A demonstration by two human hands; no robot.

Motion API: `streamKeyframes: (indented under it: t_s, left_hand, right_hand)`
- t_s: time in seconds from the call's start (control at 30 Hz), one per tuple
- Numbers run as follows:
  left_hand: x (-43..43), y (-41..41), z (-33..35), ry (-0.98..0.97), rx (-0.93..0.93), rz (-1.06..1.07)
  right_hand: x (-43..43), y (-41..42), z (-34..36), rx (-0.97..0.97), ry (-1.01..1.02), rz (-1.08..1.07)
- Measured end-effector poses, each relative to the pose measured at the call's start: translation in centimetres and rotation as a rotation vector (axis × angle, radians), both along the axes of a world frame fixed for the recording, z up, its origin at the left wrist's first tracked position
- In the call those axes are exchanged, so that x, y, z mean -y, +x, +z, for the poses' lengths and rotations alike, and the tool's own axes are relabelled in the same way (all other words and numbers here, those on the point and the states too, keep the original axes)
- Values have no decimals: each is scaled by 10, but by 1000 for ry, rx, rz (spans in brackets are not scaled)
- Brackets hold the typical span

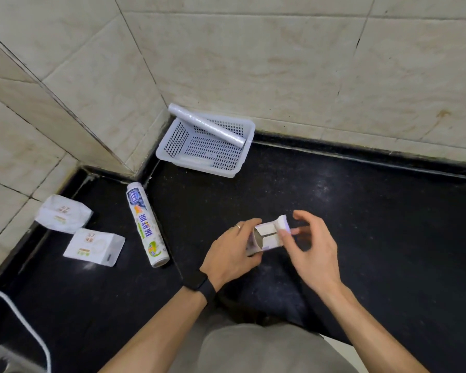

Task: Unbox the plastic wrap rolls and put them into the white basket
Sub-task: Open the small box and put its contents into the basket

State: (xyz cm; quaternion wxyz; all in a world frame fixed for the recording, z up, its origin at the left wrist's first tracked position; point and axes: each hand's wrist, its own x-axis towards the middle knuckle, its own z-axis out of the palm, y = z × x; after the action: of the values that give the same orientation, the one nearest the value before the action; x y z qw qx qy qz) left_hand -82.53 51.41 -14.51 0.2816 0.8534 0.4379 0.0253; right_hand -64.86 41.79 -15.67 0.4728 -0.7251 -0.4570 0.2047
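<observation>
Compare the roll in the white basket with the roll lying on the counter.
The roll in the basket is plain white and leans on the white basket rim; the printed roll carries colourful label graphics and lies flat on the black counter. Both are long cylinders, untouched by either hand.

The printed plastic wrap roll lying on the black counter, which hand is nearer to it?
Left. The left hand grips the box just right of the printed roll; the right hand is farther right.
</observation>
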Motion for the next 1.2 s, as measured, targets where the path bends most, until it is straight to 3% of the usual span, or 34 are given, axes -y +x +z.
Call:
streamKeyframes:
  t_s: [0.13, 0.23, 0.3, 0.57, 0.97, 1.07, 1.2]
  left_hand:
    - [4, 2, 4, 28, 105, -16]
    - [7, 6, 3, 177, 125, -133]
    - [7, 9, 3, 218, 119, -165]
    - [-1, 4, -3, 279, 65, -200]
    - [-1, -5, -6, 221, -10, -209]
    - [-2, -6, -6, 99, 59, -113]
    - [-4, -4, -1, -132, 214, 120]
  right_hand:
    - [-2, 17, -8, 38, 2, -116]
    - [0, 21, -22, 280, -26, -34]
    - [0, 19, -24, 295, -98, 52]
    - [-4, 15, -7, -155, -366, 100]
    - [-18, 6, -6, -564, -544, 98]
    - [-14, 7, -7, -638, -511, 128]
    - [-6, 5, -11, -574, -385, 172]
